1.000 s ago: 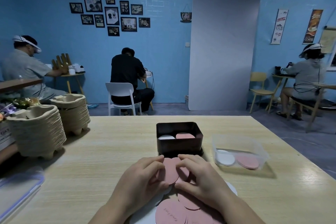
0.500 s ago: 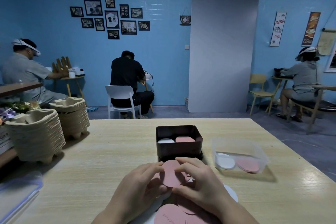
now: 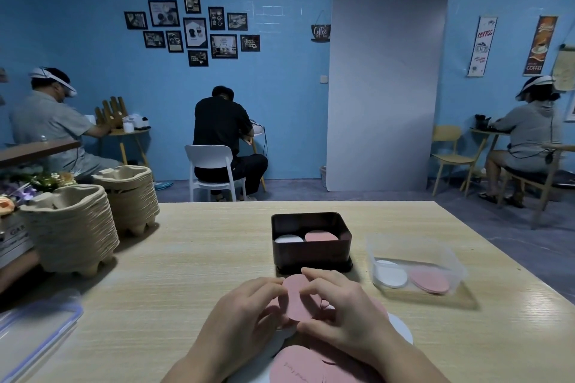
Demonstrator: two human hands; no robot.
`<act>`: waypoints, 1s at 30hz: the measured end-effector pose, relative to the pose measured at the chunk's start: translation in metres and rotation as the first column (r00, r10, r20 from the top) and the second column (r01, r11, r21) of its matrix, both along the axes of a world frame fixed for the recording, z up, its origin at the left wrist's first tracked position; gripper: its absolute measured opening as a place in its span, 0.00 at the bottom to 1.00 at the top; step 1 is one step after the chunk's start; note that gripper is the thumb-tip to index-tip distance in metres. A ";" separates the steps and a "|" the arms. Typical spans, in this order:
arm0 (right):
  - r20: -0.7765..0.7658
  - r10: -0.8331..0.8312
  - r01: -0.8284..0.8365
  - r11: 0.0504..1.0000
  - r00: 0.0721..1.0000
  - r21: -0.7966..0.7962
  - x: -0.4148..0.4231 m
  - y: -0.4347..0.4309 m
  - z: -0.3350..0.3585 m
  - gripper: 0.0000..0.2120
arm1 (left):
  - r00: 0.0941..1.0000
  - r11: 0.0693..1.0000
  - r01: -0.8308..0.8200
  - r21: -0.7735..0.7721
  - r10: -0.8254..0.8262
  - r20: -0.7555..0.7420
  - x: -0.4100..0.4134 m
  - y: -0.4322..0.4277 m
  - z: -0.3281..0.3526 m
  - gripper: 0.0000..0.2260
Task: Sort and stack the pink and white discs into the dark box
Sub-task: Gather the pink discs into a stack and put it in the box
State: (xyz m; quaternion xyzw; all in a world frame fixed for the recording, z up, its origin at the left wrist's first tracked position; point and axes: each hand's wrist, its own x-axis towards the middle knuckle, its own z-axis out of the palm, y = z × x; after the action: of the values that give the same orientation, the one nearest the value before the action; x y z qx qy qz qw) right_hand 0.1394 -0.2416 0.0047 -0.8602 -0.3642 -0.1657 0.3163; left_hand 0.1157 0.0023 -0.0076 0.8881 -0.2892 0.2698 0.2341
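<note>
1. Where the counter (image 3: 174, 274) runs along its left edge, two stacks of pulp trays (image 3: 70, 227) stand side by side, with a clear lid (image 3: 34, 329) lying nearer the person.
2. The left hand (image 3: 245, 317) is closed around the left rim of a pink disc (image 3: 297, 297), fingers curled against its edge.
3. That disc stands tilted up between both hands, just in front of the dark box (image 3: 311, 255).
4. The right hand (image 3: 345, 317) pinches the disc's right rim, thumb below and fingertips on top.
5. Beneath the hands lies a loose pile of discs (image 3: 298, 365), mostly pink with white showing at the edges.
6. Inside the dark box a white stack (image 3: 288, 239) sits left of a pink stack (image 3: 321, 236).
7. Further right, a clear tub (image 3: 413, 258) holds a white disc beside a pink one.
</note>
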 end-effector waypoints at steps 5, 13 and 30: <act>0.010 -0.017 0.018 0.999 1.000 -0.037 -0.001 0.000 0.001 0.16 | 1.000 1.000 0.006 -0.009 -0.006 -0.009 -0.003 -0.002 0.004 0.09; 0.068 -0.125 0.130 0.989 0.990 -0.074 -0.001 -0.010 0.001 0.21 | 0.978 0.992 -0.117 0.044 0.123 -0.168 -0.007 0.000 0.006 0.27; -0.035 -0.177 0.174 0.982 0.984 -0.080 0.004 -0.013 -0.004 0.20 | 0.976 0.978 -0.201 -0.055 0.195 -0.093 -0.006 0.001 0.005 0.21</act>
State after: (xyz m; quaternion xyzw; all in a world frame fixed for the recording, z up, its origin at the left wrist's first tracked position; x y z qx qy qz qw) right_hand 0.1437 -0.2543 0.0008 -0.9037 -0.2863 -0.1609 0.2748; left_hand 0.1102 0.0035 -0.0028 0.9155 -0.1798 0.2619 0.2469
